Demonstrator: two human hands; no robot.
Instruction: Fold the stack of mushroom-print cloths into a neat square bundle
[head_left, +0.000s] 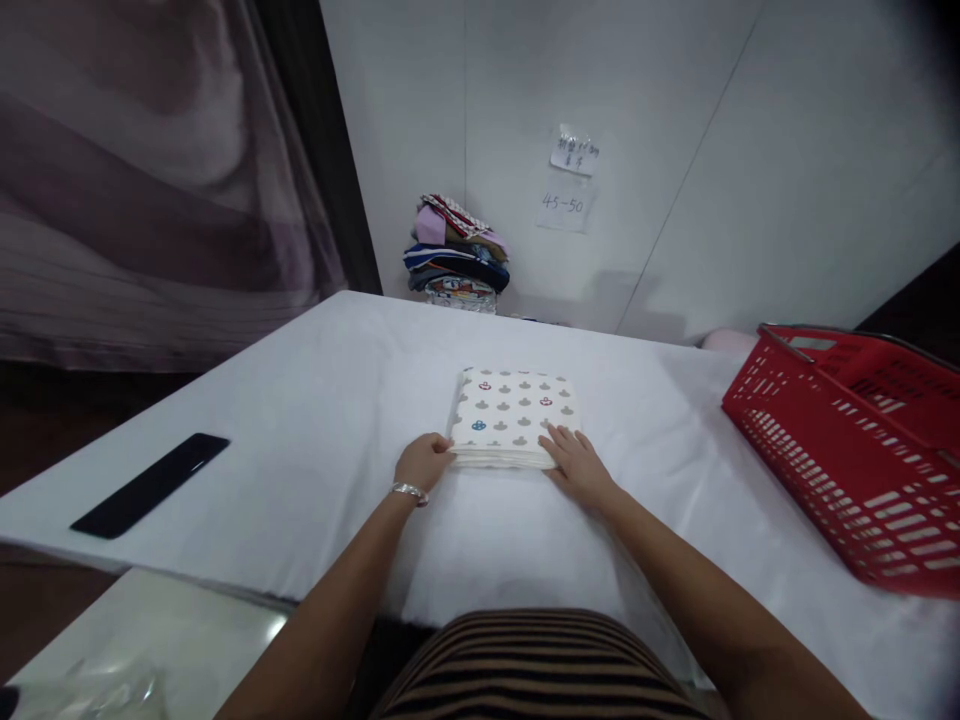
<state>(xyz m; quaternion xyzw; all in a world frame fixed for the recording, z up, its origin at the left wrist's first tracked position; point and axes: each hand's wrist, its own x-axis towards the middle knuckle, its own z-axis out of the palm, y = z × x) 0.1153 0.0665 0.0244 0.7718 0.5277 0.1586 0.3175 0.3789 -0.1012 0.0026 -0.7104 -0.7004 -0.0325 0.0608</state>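
A folded white cloth (517, 408) with a grey mushroom-like print and a few red and blue motifs lies flat on the white-covered table. Its layers show along the near edge. My left hand (424, 462), with a silver bracelet at the wrist, is closed on the near left corner, thumb at the edge; its other fingertips are hidden. At the near right corner my right hand (581, 468) rests with fingers stretched out over the top, its thumb by the front edge.
A red plastic basket (847, 470) stands on the table (315, 400) at right. A flat black strip (150, 487) lies at left. Beyond the far edge rises a stack of folded fabrics (457, 255) against the wall, near paper notes (564, 205). A curtain (150, 180) hangs at left.
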